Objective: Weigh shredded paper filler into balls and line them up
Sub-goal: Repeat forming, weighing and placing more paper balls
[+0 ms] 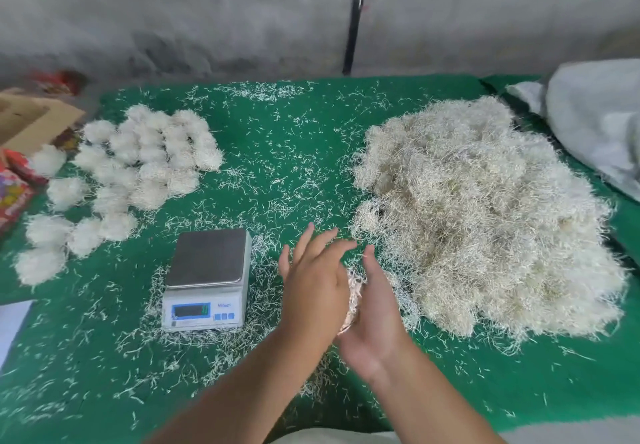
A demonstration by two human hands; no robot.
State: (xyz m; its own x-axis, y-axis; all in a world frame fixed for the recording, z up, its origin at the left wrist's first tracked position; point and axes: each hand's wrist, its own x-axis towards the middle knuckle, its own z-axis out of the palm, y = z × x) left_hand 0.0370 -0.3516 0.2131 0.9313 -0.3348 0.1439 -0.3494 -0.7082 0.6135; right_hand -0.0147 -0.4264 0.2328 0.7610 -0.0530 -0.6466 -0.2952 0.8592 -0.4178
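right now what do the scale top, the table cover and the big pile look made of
Scale top: looks like brushed metal, dull grey sheen, with a white, probably plastic, body.
Table cover: green, matte and slightly textured, maybe felt or plastic matting; hard to tell.
Big pile: thin, crinkled off-white strips, consistent with shredded paper.

Shredded paper, a scale and a growing block of paper balls on my green table.

I see a large loose heap of off-white shredded paper filler (485, 215) on the right, and a small wad of the same shreds (353, 300) pressed between my two flat palms just beside it. The small white digital scale with a bare steel platter (207, 279) sits left of that wad, nothing on it. Far left, the fluffy white paper balls (138, 163) lie in close uneven rows, many touching.
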